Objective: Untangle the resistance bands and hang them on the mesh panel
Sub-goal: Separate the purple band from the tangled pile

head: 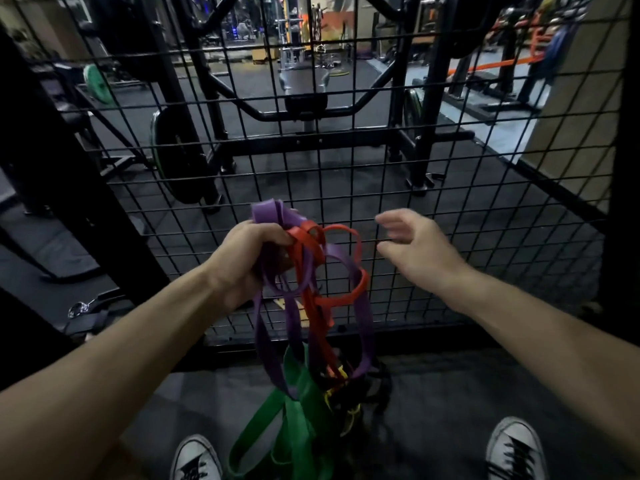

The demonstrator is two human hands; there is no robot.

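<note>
The left hand [242, 258] grips a tangled bunch of bands [311, 306] near the mesh panel [450, 188]; the right hand [415, 244], fingers loosely spread, holds nothing

A tangled bunch of purple [298, 313], red [313, 306] and green bands [294, 420] is gripped at its top by the left hand [242, 261], near the black mesh panel [433, 188]. The right hand [412, 244] is held open just right of the bunch, touching nothing. Two white sneakers [195, 460] are seen on the dark floor [433, 410].
</note>
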